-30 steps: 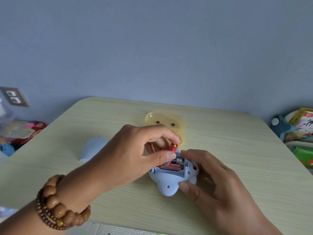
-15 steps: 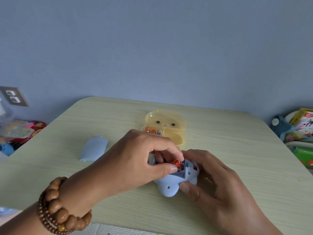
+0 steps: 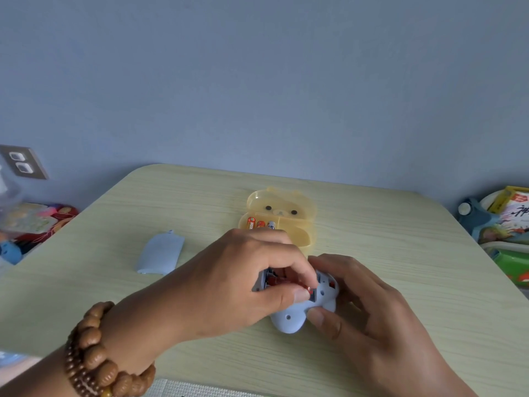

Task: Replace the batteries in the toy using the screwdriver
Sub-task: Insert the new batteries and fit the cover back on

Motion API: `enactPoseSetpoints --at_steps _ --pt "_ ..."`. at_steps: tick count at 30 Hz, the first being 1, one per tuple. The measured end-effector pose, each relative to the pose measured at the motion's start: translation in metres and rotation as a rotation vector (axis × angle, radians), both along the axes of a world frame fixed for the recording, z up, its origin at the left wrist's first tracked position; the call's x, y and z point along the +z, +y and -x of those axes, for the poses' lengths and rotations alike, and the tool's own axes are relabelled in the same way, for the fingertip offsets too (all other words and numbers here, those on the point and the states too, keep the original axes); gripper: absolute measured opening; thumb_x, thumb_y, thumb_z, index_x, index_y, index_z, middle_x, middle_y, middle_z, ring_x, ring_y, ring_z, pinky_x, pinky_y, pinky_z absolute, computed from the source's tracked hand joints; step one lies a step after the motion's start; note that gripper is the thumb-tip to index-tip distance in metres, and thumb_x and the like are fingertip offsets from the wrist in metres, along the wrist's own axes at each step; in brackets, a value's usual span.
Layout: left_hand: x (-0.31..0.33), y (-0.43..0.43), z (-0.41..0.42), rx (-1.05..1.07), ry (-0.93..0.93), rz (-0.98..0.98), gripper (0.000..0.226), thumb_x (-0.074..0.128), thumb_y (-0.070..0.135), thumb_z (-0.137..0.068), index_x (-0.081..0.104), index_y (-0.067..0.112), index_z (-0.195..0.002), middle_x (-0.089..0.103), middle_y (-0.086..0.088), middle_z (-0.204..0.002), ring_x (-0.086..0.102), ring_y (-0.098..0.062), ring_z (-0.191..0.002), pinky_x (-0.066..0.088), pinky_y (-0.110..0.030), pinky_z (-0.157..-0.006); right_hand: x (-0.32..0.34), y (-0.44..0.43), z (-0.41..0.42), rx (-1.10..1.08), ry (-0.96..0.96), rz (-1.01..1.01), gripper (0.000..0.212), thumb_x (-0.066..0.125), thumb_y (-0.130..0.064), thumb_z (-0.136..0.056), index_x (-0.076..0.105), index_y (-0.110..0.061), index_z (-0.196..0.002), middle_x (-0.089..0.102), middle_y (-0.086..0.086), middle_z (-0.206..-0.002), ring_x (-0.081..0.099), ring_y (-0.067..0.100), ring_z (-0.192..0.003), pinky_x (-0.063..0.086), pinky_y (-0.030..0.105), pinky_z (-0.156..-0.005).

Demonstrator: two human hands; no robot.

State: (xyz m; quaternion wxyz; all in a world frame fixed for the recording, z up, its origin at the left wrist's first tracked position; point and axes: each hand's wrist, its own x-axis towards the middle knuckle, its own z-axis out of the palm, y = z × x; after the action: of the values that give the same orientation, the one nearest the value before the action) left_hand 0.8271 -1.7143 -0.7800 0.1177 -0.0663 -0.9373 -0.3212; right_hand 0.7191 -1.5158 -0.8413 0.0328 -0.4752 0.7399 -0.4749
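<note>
At tabletop (image 3: pixel 400 253) centre, the left hand (image 3: pixel 243 282), fingers pinching a red battery (image 3: pixel 307 288), has lowered it from above into the pale-blue plastic toy (image 3: pixel 289 318); the right hand (image 3: pixel 369 308) grips the toy. Seating looks nearly done.

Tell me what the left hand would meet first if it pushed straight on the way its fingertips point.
Probably the right hand, which steadies the blue toy from the other side. The left hand points rightward across the open battery bay, pinching a red battery; depth is unclear, so it might hit the bay wall first.
</note>
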Motion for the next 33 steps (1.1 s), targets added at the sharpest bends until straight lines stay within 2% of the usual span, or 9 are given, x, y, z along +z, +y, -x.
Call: enactPoseSetpoints --at_steps 8,13,19,21,23,27,29,31,33 --pt "-0.009 0.002 -0.001 -0.056 0.144 0.184 0.012 0.071 0.036 -0.089 0.075 0.03 -0.099 0.065 0.016 -0.093 0.059 -0.002 -0.09 0.048 -0.023 -0.079 0.002 -0.001 -0.001 -0.005 0.028 0.005 0.051 0.078 -0.023 -0.084 0.059 -0.035 -0.129 0.065 -0.01 -0.123 0.068 0.011 -0.109 0.054 0.019 -0.082" --pt "-0.016 0.008 -0.003 -0.062 0.291 0.361 0.017 0.065 0.03 -0.097 0.076 0.019 -0.089 0.064 0.005 -0.085 0.053 -0.015 -0.076 0.048 -0.032 -0.073 0.002 -0.001 -0.002 -0.007 -0.015 0.026 0.05 0.078 -0.025 -0.082 0.06 -0.034 -0.128 0.065 -0.009 -0.124 0.068 0.013 -0.11 0.056 0.018 -0.082" --pt "-0.02 0.008 -0.003 -0.062 0.377 0.494 0.021 0.065 0.03 -0.097 0.078 0.018 -0.086 0.064 0.003 -0.082 0.053 -0.018 -0.073 0.048 -0.034 -0.07 0.002 0.0 -0.001 -0.003 -0.014 0.008 0.051 0.081 -0.018 -0.082 0.061 -0.021 -0.129 0.064 -0.004 -0.126 0.067 0.018 -0.112 0.056 0.025 -0.086" --pt "-0.022 0.008 -0.003 -0.051 0.376 0.471 0.02 0.066 0.031 -0.096 0.078 0.018 -0.087 0.065 0.003 -0.085 0.056 -0.018 -0.076 0.049 -0.034 -0.073 0.002 0.0 -0.001 -0.006 -0.024 0.003 0.051 0.081 -0.018 -0.083 0.061 -0.022 -0.129 0.064 -0.004 -0.126 0.067 0.017 -0.112 0.057 0.026 -0.085" --pt "-0.021 0.006 -0.004 -0.025 0.331 0.373 0.02 0.068 0.038 -0.093 0.076 0.02 -0.098 0.065 0.006 -0.097 0.06 -0.015 -0.088 0.05 -0.031 -0.08 0.003 0.001 -0.002 -0.019 -0.037 -0.004 0.05 0.079 -0.022 -0.083 0.06 -0.028 -0.129 0.065 -0.006 -0.125 0.068 0.016 -0.111 0.057 0.027 -0.084" --pt "-0.016 -0.001 -0.011 0.089 0.108 0.157 0.069 0.075 0.063 -0.073 0.053 0.04 -0.134 0.049 0.028 -0.132 0.049 0.006 -0.124 0.04 -0.011 -0.098 0.004 0.001 -0.003 -0.013 -0.094 -0.018 0.049 0.076 -0.022 -0.082 0.058 -0.037 -0.126 0.066 -0.007 -0.125 0.068 0.016 -0.111 0.058 0.032 -0.086" --pt "-0.016 -0.002 -0.011 0.105 0.03 0.11 0.077 0.076 0.068 -0.068 0.049 0.044 -0.136 0.049 0.032 -0.134 0.048 0.009 -0.125 0.042 -0.014 -0.1 0.005 0.001 -0.003 -0.011 -0.14 -0.037 0.049 0.075 -0.021 -0.083 0.058 -0.033 -0.127 0.067 -0.005 -0.125 0.069 0.017 -0.11 0.058 0.038 -0.088" --pt "-0.016 0.0 -0.011 0.131 0.014 0.053 0.078 0.078 0.068 -0.064 0.054 0.044 -0.133 0.054 0.032 -0.129 0.053 0.007 -0.121 0.046 -0.017 -0.097 0.008 0.001 -0.004 -0.009 -0.231 -0.054 0.048 0.073 -0.024 -0.082 0.058 -0.031 -0.128 0.07 -0.003 -0.121 0.071 0.018 -0.107 0.057 0.045 -0.09" --pt "-0.017 0.003 -0.01 0.16 0.022 0.02 0.078 0.083 0.065 -0.057 0.061 0.042 -0.128 0.056 0.031 -0.125 0.054 0.007 -0.117 0.045 -0.013 -0.094 0.015 -0.001 -0.004 -0.003 -0.355 -0.053 0.041 0.07 -0.031 -0.082 0.061 -0.034 -0.122 0.076 0.001 -0.11 0.073 0.018 -0.099 0.056 0.05 -0.09"
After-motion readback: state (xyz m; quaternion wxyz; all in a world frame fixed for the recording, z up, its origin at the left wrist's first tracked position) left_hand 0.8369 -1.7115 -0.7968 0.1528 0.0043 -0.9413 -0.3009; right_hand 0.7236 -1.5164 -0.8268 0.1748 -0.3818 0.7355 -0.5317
